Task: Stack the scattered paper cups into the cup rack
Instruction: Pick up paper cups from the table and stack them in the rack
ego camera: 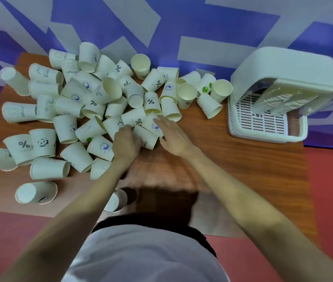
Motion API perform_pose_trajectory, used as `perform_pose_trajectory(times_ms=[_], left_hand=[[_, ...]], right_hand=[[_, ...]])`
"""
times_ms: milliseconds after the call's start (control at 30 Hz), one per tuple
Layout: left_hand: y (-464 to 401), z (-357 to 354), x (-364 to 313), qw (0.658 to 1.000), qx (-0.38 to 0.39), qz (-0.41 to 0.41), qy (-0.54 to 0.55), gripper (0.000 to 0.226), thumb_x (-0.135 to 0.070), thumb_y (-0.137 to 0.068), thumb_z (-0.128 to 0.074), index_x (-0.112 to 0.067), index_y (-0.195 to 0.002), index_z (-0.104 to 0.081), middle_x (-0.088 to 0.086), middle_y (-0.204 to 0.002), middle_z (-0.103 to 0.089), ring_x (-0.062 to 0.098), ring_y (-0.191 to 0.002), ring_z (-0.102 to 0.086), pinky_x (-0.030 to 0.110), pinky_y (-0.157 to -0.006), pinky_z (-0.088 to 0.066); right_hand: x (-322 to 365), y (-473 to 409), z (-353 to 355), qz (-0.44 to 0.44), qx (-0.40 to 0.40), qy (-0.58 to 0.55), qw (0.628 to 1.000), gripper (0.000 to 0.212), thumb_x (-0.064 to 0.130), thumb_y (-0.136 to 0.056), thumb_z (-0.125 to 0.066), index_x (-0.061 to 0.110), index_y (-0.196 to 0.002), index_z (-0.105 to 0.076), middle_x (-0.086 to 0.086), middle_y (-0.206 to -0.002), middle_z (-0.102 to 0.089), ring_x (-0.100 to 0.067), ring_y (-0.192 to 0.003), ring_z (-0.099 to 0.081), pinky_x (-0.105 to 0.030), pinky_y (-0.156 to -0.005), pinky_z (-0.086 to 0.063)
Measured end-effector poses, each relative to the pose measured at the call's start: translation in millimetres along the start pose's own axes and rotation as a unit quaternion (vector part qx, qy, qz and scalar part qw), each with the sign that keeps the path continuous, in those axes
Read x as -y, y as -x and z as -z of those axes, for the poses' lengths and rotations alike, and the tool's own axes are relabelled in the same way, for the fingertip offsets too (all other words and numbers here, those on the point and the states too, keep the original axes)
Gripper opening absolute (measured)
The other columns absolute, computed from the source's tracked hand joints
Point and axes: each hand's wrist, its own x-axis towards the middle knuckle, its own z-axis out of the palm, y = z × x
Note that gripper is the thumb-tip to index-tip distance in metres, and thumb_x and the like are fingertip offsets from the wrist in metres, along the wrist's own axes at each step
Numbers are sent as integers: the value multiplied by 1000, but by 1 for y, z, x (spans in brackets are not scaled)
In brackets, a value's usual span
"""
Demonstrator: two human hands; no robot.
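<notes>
Several white printed paper cups point(92, 102) lie scattered in a heap over the left and middle of the wooden table point(243, 159). A white cup rack point(283, 78) with a domed cover stands at the right, with stacked cups point(279, 100) inside it. My left hand point(126, 143) grips a lying cup point(146, 138) at the heap's near edge. My right hand point(171, 135) reaches over a blue-logo cup point(153, 124) just behind it, fingers stretched and touching it.
The rack sits on a slotted white drain tray point(263, 121) near the table's right edge. One cup point(114, 200) lies by the near edge under my left forearm. A blue and white wall is behind; red floor surrounds the table.
</notes>
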Motion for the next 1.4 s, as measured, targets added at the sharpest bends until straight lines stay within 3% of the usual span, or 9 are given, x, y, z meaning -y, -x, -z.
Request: perform_pose_trajectory(times_ms=[333,567,733,867,967,1133,1267,1400], left_hand=[[-5,-2,3,998,32,1,47,21,-7,-89,-49,0,-109,-53,19,-104,-64,37,-95,-59,41,-74,-45],[9,-2,7,997,56,4,56,21,-7,-88,-55,-3,-107,-62,14,-105,-68,32,-98,-62,38,-81,-47],[20,-6,-1,997,64,-22,47,15,-6,-84,-60,-3,-99,-63,13,-98,-68,29,-90,-62,34,-74,-47],[30,-11,-22,995,60,-50,60,18,-6,-82,-62,-6,-99,-65,11,-95,-69,26,-87,-63,35,-74,-50],[38,-16,-42,992,43,-92,70,18,-5,-81,-63,-9,-99,-67,8,-95,-71,24,-87,-65,30,-72,-47],[55,-26,-90,980,12,-175,89,23,-1,-81,-61,-5,-103,-68,12,-102,-71,28,-93,-65,31,-78,-46],[60,-38,-143,965,-9,-235,115,20,-3,-84,-60,-5,-102,-68,11,-102,-70,26,-96,-64,31,-81,-46],[56,-55,-206,939,-11,-309,149,16,-4,-85,-60,-4,-99,-68,12,-97,-69,26,-92,-62,37,-81,-48]], right_hand=[[11,-40,-1,2,73,82,994,74,2,-90,-51,14,-152,-13,-4,-159,-14,-29,-139,-25,-37,-115,-23],[-6,-15,-7,25,18,80,996,67,-7,-85,-50,11,-146,-30,-10,-142,-39,-29,-124,-39,-40,-104,-36],[-33,16,-4,-15,33,50,998,60,3,-86,-62,10,-141,-39,-12,-126,-44,-25,-118,-41,-34,-90,-42],[-58,46,8,-36,20,39,998,32,9,-87,-63,6,-119,-60,-12,-112,-49,-25,-107,-48,-35,-80,-45],[-79,76,19,-55,-12,15,998,17,12,-88,-62,4,-102,-68,-11,-105,-55,-27,-100,-56,-39,-80,-48],[-118,130,51,-82,-93,-26,992,17,16,-88,-65,7,-102,-70,-9,-100,-59,-24,-89,-58,-41,-78,-49],[-157,171,91,-83,-221,-49,971,12,12,-87,-66,6,-95,-72,-8,-90,-62,-23,-82,-58,-39,-73,-48],[-206,194,128,-126,-360,-61,923,10,12,-88,-66,5,-92,-73,-11,-87,-64,-23,-71,-59,-37,-67,-50]])
